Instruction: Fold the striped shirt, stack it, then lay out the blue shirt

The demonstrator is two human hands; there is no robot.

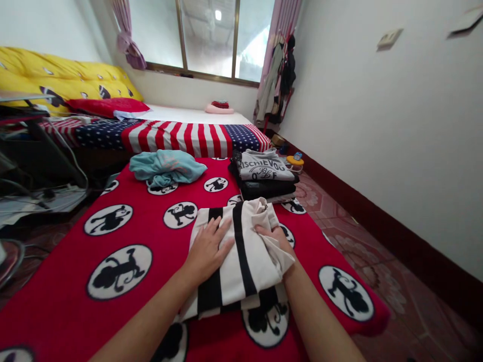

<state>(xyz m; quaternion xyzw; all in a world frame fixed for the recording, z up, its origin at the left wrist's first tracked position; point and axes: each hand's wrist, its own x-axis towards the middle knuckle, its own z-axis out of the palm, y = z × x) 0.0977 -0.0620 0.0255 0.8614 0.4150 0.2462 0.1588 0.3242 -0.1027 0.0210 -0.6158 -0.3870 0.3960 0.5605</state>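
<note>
A white shirt with black stripes [231,271] lies partly folded on the red blanket with monkey prints [151,241]. My left hand [209,249] rests flat on its left side, fingers spread. At the right edge, my right hand [277,239] is at the shirt's folded-over part; its fingers are partly hidden by the cloth and seem to close on it. Just beyond the shirt stands a stack of folded clothes [264,188], a grey printed one on top. A crumpled light blue garment [168,166] lies at the far left of the blanket.
Behind the blanket is a bed with a stars-and-stripes cover [181,136] and a red pillow [109,105]. Clothes hang on a rack [277,75] near the window. At left stands a dark desk with cables [37,156]. A yellow stool [295,161] is by the right wall.
</note>
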